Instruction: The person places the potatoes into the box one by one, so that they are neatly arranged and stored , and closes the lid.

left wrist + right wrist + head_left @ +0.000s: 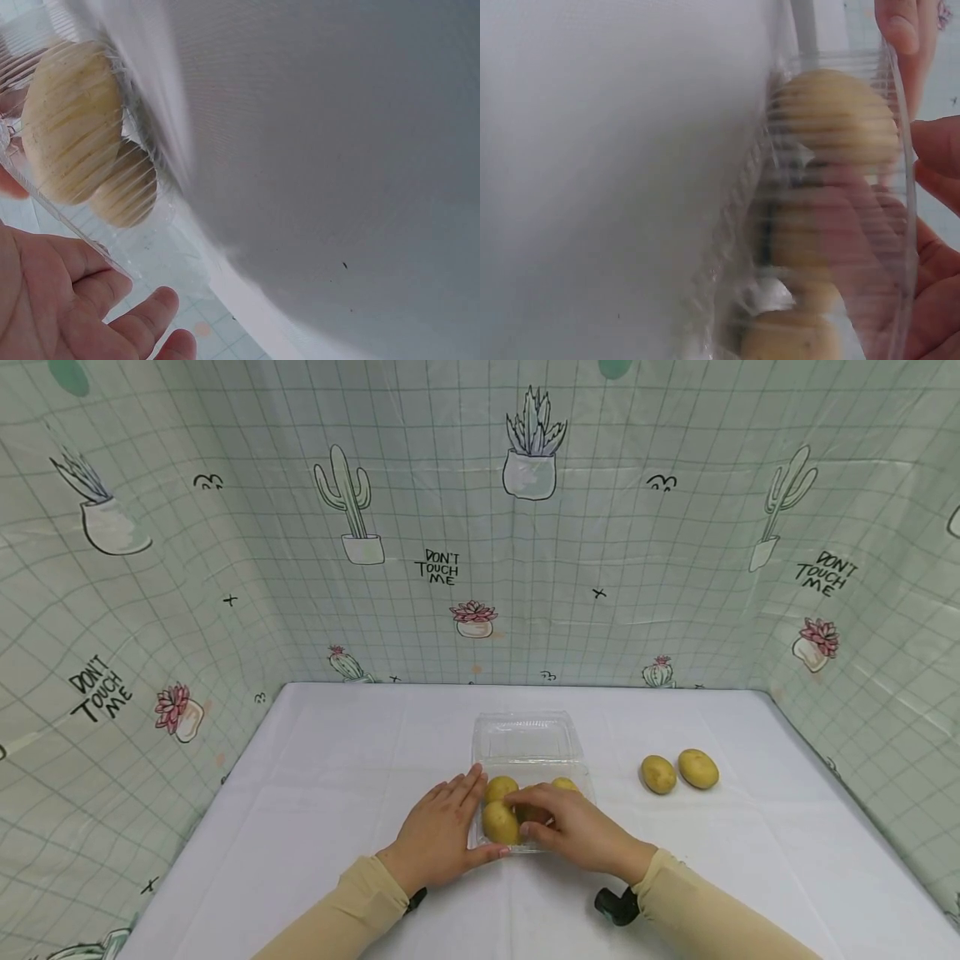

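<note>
A clear plastic clamshell box (572, 770) lies on the table, its lid (527, 739) folded back on the far side. Inside sit several yellow potatoes, among them a front left potato (500, 823) and one behind it (501, 788). My left hand (441, 827) rests along the box's left side with fingers extended, its thumb at the front edge. My right hand (573, 827) reaches into the box, fingers curled over a potato (531, 813) that they mostly hide. Through the ribbed wall in the right wrist view show a potato (840, 120) and the right-hand fingers (855, 232).
Two loose potatoes, a smaller one (658, 774) and a larger one (698, 768), lie on the white tablecloth (337, 777) right of the box. Behind the table and at both sides hangs a checked curtain (600, 543) printed with cacti.
</note>
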Motion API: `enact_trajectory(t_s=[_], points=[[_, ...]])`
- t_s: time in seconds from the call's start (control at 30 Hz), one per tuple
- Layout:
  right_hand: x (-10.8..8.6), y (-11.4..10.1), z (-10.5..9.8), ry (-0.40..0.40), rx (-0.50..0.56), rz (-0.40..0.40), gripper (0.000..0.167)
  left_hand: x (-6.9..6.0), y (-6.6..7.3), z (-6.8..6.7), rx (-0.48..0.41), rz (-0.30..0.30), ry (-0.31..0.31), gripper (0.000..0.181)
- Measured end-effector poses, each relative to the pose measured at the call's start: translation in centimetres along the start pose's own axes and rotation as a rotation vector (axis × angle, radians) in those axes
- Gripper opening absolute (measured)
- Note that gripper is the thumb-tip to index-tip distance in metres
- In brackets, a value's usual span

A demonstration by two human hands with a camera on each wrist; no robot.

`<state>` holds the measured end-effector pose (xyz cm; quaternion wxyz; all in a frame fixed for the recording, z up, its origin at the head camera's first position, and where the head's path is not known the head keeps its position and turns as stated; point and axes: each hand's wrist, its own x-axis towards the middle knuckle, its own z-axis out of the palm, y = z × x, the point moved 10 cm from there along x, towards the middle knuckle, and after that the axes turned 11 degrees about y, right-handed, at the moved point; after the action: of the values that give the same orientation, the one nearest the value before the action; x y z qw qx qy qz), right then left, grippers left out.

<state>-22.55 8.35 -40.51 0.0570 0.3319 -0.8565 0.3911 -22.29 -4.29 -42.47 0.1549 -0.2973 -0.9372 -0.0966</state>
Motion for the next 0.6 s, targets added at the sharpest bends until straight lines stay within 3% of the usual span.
enact_trajectory(t_s=[0.33, 0.6], points=[[-0.3, 0.8, -2.9, 0.035, 0.011, 0.023, 0.042, 0.1, 0.0, -0.1, 0.003, 0.003, 0.016, 0.102], [-1.6, 2.8, -5.6, 0.068, 0.006, 0.089, 0.041, 0.1, 0.1, -0.1, 0.006, 0.0, 0.011, 0.101]])
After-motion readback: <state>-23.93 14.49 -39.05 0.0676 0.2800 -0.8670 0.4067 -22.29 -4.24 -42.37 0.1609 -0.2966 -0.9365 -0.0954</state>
